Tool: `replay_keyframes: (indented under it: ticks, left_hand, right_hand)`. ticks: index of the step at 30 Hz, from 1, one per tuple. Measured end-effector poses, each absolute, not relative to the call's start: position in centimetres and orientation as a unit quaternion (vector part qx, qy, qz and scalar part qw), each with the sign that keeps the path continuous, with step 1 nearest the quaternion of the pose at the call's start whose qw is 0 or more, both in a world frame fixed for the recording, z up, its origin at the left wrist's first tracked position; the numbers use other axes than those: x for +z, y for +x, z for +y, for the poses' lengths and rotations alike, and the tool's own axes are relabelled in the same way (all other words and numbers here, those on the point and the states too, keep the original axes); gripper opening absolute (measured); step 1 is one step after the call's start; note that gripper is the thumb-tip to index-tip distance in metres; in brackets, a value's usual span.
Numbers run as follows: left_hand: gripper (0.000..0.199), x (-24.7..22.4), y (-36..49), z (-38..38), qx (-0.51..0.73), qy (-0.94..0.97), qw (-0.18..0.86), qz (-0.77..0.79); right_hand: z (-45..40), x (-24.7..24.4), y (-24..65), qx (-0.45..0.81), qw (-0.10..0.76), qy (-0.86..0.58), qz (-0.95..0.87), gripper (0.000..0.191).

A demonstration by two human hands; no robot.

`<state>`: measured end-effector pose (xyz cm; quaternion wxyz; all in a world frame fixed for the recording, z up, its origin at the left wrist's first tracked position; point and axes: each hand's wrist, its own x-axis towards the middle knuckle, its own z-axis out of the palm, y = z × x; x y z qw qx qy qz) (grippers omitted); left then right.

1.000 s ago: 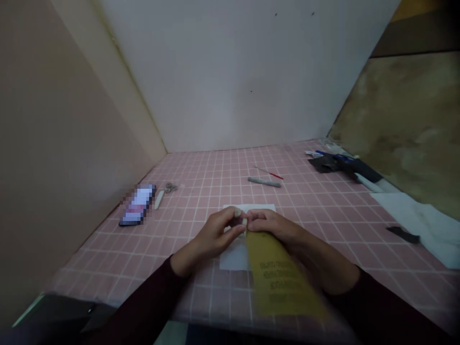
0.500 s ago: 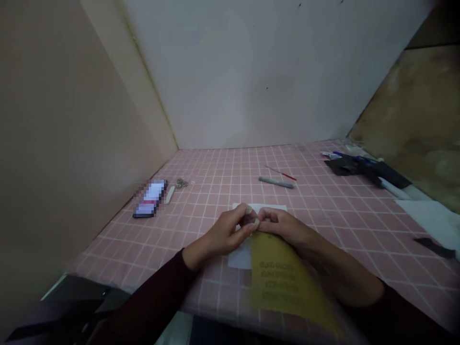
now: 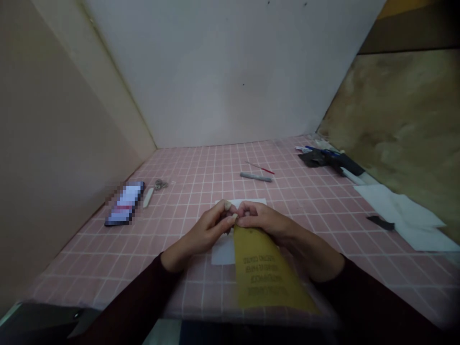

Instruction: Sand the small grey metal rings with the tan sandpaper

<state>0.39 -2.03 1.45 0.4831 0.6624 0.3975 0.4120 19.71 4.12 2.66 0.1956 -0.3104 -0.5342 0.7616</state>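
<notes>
A yellow-brown sheet of sandpaper (image 3: 264,273), with printed lettering that reads reversed, hangs down toward the table's front edge. My right hand (image 3: 257,218) is closed on its top edge, with the fingers curled. Close against it, my left hand (image 3: 217,223) pinches at the sheet's upper left corner, thumb and fingertips meeting the right fingertips. Whether something small sits between the fingertips is hidden. Under both hands lies a white sheet of paper (image 3: 223,251), partly covered by the sandpaper.
Farther back on the pink checked tablecloth (image 3: 194,191) lie a grey pen (image 3: 256,177) and a thin red-handled tool (image 3: 268,170). A phone (image 3: 125,203), a white strip (image 3: 148,197) and small metal rings (image 3: 161,184) are at left. Black scraps (image 3: 318,158) and white paper (image 3: 398,211) lie right.
The view has turned slightly right, so everything sits farther left in the picture. Both hands keep the same hold at the top of the sandpaper.
</notes>
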Motion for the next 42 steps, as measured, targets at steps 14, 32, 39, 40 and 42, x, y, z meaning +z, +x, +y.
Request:
replay_keyframes:
  ticks: [14, 32, 39, 40, 42]
  left_hand:
    - [0.022, 0.9, 0.5, -1.6, 0.373, 0.65, 0.499, 0.435]
    - [0.028, 1.5, 0.6, -1.9, 0.383, 0.635, 0.512, 0.434]
    - [0.02, 2.0, 0.8, -2.4, 0.369, 0.687, 0.42, 0.465]
    - [0.021, 1.7, 0.8, -2.2, 0.368, 0.662, 0.456, 0.467]
    - [0.023, 1.3, 0.8, -1.8, 0.368, 0.609, 0.538, 0.453]
  right_hand:
    - [3.0, 2.3, 19.0, 0.569, 0.293, -0.346, -0.686, 0.023]
    - [3.3, 2.1, 19.3, 0.604, 0.264, -0.357, -0.661, 0.03]
    - [3.6, 2.0, 19.0, 0.735, 0.189, -0.334, -0.559, 0.042]
    - [3.4, 2.1, 18.9, 0.685, 0.22, -0.351, -0.599, 0.039]
    - [3.2, 2.3, 18.9, 0.579, 0.269, -0.373, -0.673, 0.032]
